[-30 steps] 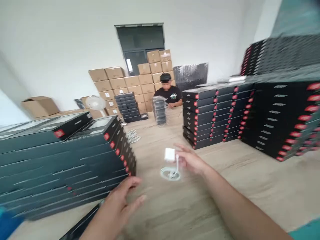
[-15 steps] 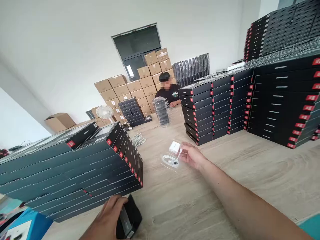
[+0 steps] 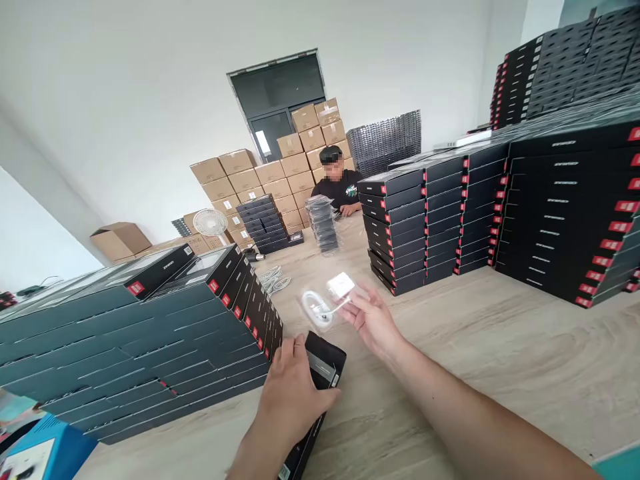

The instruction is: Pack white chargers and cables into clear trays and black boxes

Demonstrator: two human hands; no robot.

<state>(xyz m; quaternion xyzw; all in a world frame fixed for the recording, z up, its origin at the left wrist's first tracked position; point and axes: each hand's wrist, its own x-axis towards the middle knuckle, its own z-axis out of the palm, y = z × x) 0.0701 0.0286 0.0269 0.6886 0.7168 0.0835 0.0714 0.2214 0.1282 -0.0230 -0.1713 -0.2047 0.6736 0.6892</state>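
Observation:
My left hand (image 3: 293, 393) is closed around a black box (image 3: 327, 360) with its near end raised toward me and its flap open at the far end. Between the fingers of my right hand (image 3: 373, 320) is a white charger (image 3: 341, 285) in a clear plastic bag, held above the wooden table (image 3: 430, 413). A coiled white cable (image 3: 316, 307) hangs to the left of the charger, in the same bag. The charger and cable are just beyond the box's far end, apart from it.
Stacked black boxes (image 3: 150, 353) stand at my left, and more black boxes (image 3: 415, 227) rise at the right. Across the table sits a person (image 3: 340, 187) behind a pile of plastic-wrapped items (image 3: 323, 227). Loose cables (image 3: 273, 280) lie beside the left stack. A blue device (image 3: 60, 447) is at lower left.
My left hand has brought the black box forward and to the right, nearer the charger. My right hand has lifted the bagged charger and cable and shifted them slightly left.

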